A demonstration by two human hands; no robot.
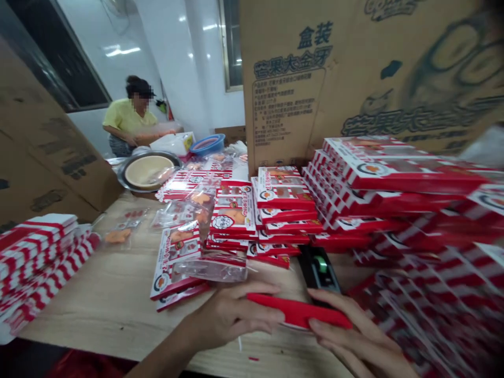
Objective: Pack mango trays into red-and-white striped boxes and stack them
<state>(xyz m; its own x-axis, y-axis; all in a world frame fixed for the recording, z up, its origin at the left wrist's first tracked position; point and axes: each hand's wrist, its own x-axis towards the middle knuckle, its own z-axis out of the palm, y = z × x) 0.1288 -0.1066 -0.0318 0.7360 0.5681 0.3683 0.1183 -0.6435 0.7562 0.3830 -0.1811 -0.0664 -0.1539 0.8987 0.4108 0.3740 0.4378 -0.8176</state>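
The person's left hand (226, 317) and right hand (356, 341) hold a flat red box (299, 310) between them, just above the near part of a pale wooden table (106, 299). The box is tilted, with a long red side facing up. The left fingers (260, 307) lie nearly flat along its left half, and the right fingers (334, 315) press against its right end, so both hands are closed narrowly on it.

Just beyond the box is a black device with a green part (318, 270). To the left, a clear plastic bag (210, 270) rests on a loose pile of red-and-white printed boxes (177, 262). More clear bags of orange pieces (118, 233) lie on the table beside a stack of flat red-and-white striped cards (35, 268).

Tall stacks of windowed red boxes (394, 178) fill the right side, in front of an upright cardboard carton (283, 79) printed with Chinese lettering. Farther off are a round metal-rimmed tray (148, 172) and a blue basin (207, 144). A co-worker in a yellow shirt (129, 118) reaches toward a clear bag of orange pieces (157, 131).
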